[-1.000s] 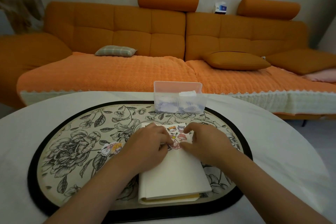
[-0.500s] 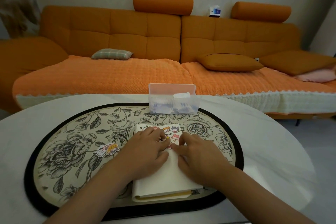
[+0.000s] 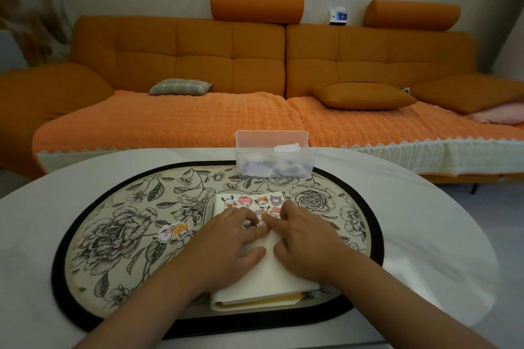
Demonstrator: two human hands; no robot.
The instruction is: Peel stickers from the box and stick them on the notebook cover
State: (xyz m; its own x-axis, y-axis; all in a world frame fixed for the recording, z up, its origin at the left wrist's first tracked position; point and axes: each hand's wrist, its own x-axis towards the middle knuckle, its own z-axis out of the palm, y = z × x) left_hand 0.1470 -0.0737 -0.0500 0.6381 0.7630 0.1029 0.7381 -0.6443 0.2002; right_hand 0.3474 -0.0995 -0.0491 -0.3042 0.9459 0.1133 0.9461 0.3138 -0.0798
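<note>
— Where is our notebook (image 3: 263, 278)?
— Lower centre of the frame, on the floral mat (image 3: 119, 224). The box (image 3: 273, 159) sits above it.
— And our hands?
— Left hand (image 3: 226, 244) and right hand (image 3: 306, 244) rest on the cover with fingers nearly flat, pressing among the stickers (image 3: 246, 201) and gripping nothing.

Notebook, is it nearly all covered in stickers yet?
Not yet. Done: a row of four stickers sits along the notebook top edge, a few below. In hand: the left hand and right hand press a sticker onto the cover. Left: one loose sticker waits on the placemat, the box holds more, and the lower cover is bare.
</note>
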